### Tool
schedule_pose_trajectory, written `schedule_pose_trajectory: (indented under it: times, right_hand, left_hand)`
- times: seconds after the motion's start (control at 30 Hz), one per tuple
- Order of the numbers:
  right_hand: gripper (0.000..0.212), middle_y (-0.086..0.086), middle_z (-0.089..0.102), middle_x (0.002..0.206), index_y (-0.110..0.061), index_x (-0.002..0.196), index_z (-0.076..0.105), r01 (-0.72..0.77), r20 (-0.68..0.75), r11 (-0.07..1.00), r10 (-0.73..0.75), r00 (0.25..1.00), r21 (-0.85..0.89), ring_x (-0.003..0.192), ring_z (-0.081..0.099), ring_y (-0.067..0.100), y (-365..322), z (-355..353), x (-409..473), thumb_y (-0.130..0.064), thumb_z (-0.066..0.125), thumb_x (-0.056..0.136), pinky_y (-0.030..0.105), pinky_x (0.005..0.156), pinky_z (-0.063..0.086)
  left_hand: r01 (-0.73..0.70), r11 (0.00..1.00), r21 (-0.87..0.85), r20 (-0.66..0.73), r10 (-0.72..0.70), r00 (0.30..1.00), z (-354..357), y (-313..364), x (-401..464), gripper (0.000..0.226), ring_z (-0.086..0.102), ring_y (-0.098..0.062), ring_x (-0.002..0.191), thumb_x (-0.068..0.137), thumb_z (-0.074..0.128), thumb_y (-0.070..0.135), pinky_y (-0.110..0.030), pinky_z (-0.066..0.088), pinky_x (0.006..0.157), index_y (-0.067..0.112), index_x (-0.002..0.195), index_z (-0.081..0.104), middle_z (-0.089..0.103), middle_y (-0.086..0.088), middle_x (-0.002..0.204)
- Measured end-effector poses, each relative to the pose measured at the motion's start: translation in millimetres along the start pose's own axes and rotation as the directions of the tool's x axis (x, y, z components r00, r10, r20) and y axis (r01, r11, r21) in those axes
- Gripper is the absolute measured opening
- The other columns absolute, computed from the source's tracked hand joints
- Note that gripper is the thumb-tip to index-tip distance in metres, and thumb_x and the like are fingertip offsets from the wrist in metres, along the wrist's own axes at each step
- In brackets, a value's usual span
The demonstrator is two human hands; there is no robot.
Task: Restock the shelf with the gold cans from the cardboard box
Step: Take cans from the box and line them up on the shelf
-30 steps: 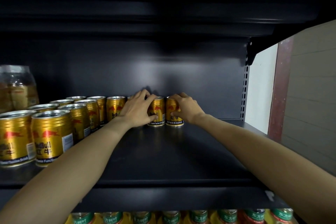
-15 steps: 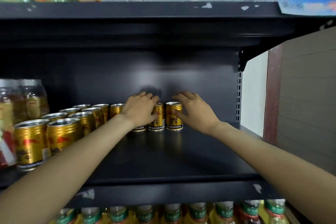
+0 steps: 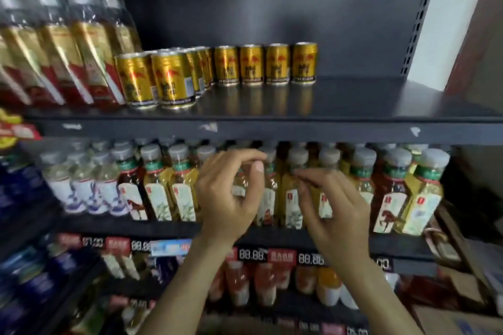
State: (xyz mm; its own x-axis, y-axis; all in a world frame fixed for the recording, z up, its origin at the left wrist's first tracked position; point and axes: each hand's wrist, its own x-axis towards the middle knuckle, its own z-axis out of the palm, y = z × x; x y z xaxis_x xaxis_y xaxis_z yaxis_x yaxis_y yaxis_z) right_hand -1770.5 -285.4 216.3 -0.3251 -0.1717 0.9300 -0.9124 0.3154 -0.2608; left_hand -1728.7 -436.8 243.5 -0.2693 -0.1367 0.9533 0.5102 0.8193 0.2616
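The black shelf (image 3: pixel 353 106) carries the gold cans (image 3: pixel 226 66): four stand upright side by side along its back wall, the rightmost can (image 3: pixel 304 61) ending that row, and more cans run forward from the row's left end in two files toward the shelf's front edge. To the left of the cans on the same shelf stand tall clear bottles with gold and red labels (image 3: pixel 68 57), blurred. The right part of the shelf is bare. Both hands hang in the air below the shelf's front edge, in front of the row of capped drink bottles (image 3: pixel 177 185) on the next level down, and hold nothing. The left hand (image 3: pixel 228 193) has its fingers loosely curled, thumb and forefinger apart; the right hand (image 3: pixel 334 207), just beside it, has its fingers loosely bent and spread. Neither hand touches a can or a bottle. Price tags (image 3: pixel 251 254) line the edge under the drink bottles. A corner of a cardboard box (image 3: pixel 460 318) shows far below the shelf, at its right end.
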Motion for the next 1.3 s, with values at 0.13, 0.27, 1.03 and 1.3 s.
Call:
schedule_pose_trajectory:
  times: [0.13, 0.27, 1.03, 1.3]
  right_hand:
    - [0.02, 0.001, 0.066, 0.096, -0.013, 0.103, 0.065, -0.18, 0.318, 0.984, 0.173, 0.932, -0.008, 0.089, 0.063, 0.018, -11, 12, -87, -0.018, 0.052, 0.089, 0.029, 0.07, 0.051]
    - [0.025, 0.001, 0.065, 0.097, -0.019, 0.107, 0.064, -0.288, 0.628, 0.95, 0.299, 0.718, -0.122, 0.09, 0.062, 0.024, -15, 21, -176, -0.017, 0.057, 0.083, 0.034, 0.061, 0.052]
    - [0.075, 0.003, 0.053, 0.133, -0.018, 0.136, 0.038, -0.26, 0.623, 0.64, 0.767, 0.155, -0.723, 0.124, 0.041, 0.029, -10, -40, -327, -0.041, 0.071, 0.073, 0.037, 0.094, 0.036]
    - [0.072, -0.002, 0.061, 0.116, -0.02, 0.12, 0.051, -0.607, 0.531, 0.56, 0.809, 0.254, -0.564, 0.108, 0.048, 0.024, -5, -49, -320, -0.035, 0.084, 0.058, 0.033, 0.084, 0.04]
  left_hand:
    - [0.231, 0.968, 0.099, 0.351, -0.251, 0.902, -22, -15, -89, 0.02, 0.058, 0.001, 0.083, 0.089, 0.051, 0.028, -0.014, 0.043, 0.074, 0.018, 0.09, 0.068, 0.065, 0.013, 0.084]
    - [0.386, 0.855, 0.345, 0.623, -0.517, 0.587, -57, -32, -180, 0.016, 0.062, -0.003, 0.081, 0.087, 0.057, 0.032, -0.029, 0.052, 0.071, 0.026, 0.098, 0.067, 0.068, 0.014, 0.088]
    - [0.537, 0.77, 0.344, 0.935, -0.336, -0.117, -11, -17, -329, 0.074, 0.04, -0.016, 0.13, 0.078, 0.072, 0.007, -0.022, 0.038, 0.088, 0.021, 0.14, 0.034, 0.037, 0.003, 0.146]
    - [0.694, 0.643, 0.324, 0.877, -0.48, 0.035, -20, -22, -322, 0.071, 0.045, -0.012, 0.124, 0.067, 0.083, 0.022, -0.028, 0.036, 0.1, 0.027, 0.127, 0.046, 0.05, 0.01, 0.129]
